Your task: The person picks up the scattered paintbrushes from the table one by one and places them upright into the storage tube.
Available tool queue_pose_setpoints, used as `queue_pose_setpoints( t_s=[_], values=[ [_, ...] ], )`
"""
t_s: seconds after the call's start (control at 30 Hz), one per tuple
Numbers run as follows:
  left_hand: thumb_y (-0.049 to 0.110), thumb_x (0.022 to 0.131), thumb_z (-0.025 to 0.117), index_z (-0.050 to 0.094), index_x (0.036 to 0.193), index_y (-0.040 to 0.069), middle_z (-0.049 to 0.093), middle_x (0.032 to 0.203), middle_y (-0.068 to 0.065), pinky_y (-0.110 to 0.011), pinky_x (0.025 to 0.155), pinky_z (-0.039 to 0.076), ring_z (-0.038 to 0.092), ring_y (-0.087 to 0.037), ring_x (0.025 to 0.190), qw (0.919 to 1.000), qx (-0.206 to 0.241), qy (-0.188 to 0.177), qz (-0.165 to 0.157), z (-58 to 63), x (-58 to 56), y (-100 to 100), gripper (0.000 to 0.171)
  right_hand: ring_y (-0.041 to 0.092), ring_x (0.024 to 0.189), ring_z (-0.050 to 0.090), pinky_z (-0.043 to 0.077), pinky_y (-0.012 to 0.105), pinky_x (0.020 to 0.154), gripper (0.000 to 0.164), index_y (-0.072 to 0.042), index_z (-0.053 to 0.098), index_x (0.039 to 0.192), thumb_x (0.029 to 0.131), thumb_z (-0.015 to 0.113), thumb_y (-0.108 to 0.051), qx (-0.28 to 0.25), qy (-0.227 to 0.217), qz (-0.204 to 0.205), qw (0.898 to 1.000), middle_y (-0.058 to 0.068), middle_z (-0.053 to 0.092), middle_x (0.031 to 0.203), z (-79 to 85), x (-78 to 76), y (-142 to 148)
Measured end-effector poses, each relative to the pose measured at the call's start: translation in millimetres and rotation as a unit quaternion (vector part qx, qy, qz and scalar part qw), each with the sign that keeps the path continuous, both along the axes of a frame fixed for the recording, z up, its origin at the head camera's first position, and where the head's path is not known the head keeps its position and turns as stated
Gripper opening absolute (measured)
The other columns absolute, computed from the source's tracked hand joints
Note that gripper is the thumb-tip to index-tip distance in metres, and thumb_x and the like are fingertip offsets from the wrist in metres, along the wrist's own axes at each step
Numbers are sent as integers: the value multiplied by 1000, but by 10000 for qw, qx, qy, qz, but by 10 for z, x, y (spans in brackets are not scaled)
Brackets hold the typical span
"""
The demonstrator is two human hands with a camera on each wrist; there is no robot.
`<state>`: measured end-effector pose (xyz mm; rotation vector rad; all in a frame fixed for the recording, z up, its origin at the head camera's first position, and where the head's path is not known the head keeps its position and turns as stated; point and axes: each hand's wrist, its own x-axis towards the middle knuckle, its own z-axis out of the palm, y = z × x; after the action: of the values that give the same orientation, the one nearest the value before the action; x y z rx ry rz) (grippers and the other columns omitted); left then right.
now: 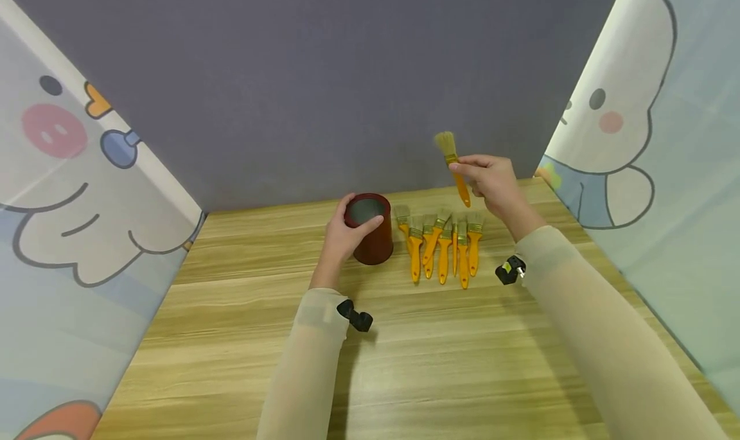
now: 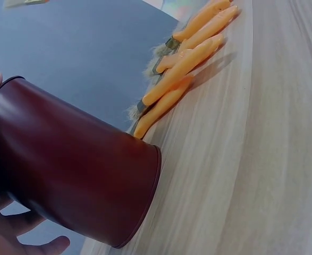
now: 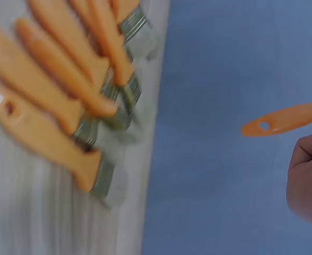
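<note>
My left hand grips a dark red cylindrical can round its upper rim, thumb across the near side. The can stands upright on the table, its open top facing up. In the left wrist view the can fills the lower left, with fingers around its top end. Up and to the right, my right hand pinches a paintbrush near its ferrule, pale bristles up and orange handle hanging down. Only the handle of this paintbrush shows in the right wrist view.
Several more orange-handled paintbrushes lie bunched on the wood-grain table, just right of the can, bristles toward the back. A grey wall closes off the back, and printed cartoon panels stand on both sides.
</note>
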<state>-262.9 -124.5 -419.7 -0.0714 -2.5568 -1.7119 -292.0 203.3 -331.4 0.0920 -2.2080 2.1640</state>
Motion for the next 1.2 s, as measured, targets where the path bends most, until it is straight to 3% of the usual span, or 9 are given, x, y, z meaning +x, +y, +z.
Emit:
queue_pose_setpoints(
  t_s=[0.1, 0.23, 0.4, 0.63, 0.83, 1.03, 1.2],
  values=[
    [68, 82, 83, 35, 163, 46, 47, 164, -8, -61, 111, 52, 55, -37, 141, 10000, 24, -11, 1, -8, -4, 13, 96, 12, 49, 19, 17, 37, 56, 47, -1, 72, 134, 95, 83, -26, -170, 56, 83, 9998, -10, 75, 83, 54, -9, -128],
    [68, 82, 84, 36, 162, 46, 48, 163, -8, -62, 110, 53, 56, -37, 140, 10000, 56, 7, 1, -10, -11, 24, 96, 14, 48, 17, 17, 37, 57, 50, -1, 72, 134, 93, 85, -27, -231, 18, 190, 9996, -9, 59, 62, 95, -28, -281],
    [67, 82, 84, 36, 163, 44, 48, 163, -8, -61, 110, 53, 57, -37, 139, 10000, 46, 20, 6, -5, -16, 40, 97, 12, 47, 21, 21, 33, 53, 45, -5, 76, 128, 92, 87, -29, -169, 42, 335, 9993, -9, 50, 57, 134, -48, -472],
    [68, 82, 83, 36, 163, 43, 48, 163, -8, -60, 111, 52, 57, -36, 139, 10000, 19, 15, 19, 4, -23, 39, 97, 11, 45, 26, 26, 27, 48, 31, -8, 81, 119, 94, 85, -27, -530, 173, 595, 9967, -6, 58, 62, 212, -62, -828],
    [65, 83, 84, 36, 164, 41, 50, 161, -8, -59, 111, 53, 58, -36, 138, 10000, 44, 22, 32, 10, -31, 36, 97, 12, 44, 27, 27, 27, 48, 34, -8, 79, 124, 95, 83, -25, -791, 312, 723, 9937, -7, 61, 65, 266, -90, -1171],
    [66, 84, 83, 36, 164, 40, 53, 158, -7, -58, 110, 54, 60, -35, 136, 10000, 49, 24, 10, 16, -22, 47, 97, 11, 43, 28, 28, 26, 48, 40, -10, 76, 132, 96, 82, -27, -960, 51, 872, 9915, -8, 67, 73, 197, -123, -1393],
    [65, 83, 84, 36, 164, 38, 54, 157, -8, -56, 110, 54, 61, -34, 135, 10000, 77, 24, 0, 14, -27, 53, 98, 10, 43, 28, 28, 26, 48, 45, -13, 75, 135, 95, 83, -32, -760, -152, 882, 9931, -7, 74, 92, 101, -135, -1456]
  ],
)
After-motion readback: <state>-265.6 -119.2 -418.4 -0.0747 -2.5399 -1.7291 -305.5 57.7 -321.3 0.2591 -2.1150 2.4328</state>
